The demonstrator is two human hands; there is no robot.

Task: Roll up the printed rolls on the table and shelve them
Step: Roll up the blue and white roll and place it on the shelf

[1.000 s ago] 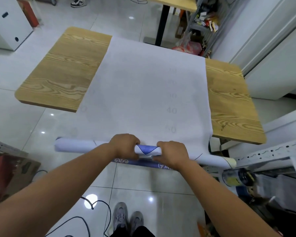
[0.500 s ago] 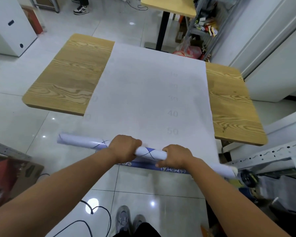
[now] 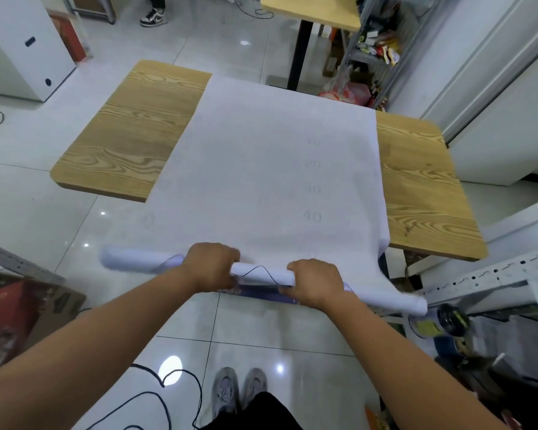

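Note:
A wide white printed sheet (image 3: pixel 261 169) lies face down across a wooden table (image 3: pixel 131 135) and hangs over its near edge. Faint numbers show through the paper. The sheet's near end is wound into a long roll (image 3: pixel 261 274) held in the air in front of the table. My left hand (image 3: pixel 210 266) grips the roll left of its middle, my right hand (image 3: pixel 316 282) grips it just to the right. Between the hands a thin dark printed line shows on the roll. A purple printed strip (image 3: pixel 258 291) hangs below it.
A white metal shelf rack (image 3: pixel 491 277) stands close at the right, with a jar (image 3: pixel 438 321) by it. Cardboard boxes (image 3: pixel 22 315) sit low left. Black cables (image 3: pixel 156 395) trail over the tiled floor near my shoes. Another person's shoes (image 3: pixel 153 17) are far back.
Both hands have turned the roll further, taking up more sheet: the printed 50 has gone under the roll. The blue shape between the hands has rolled away, leaving a thin line.

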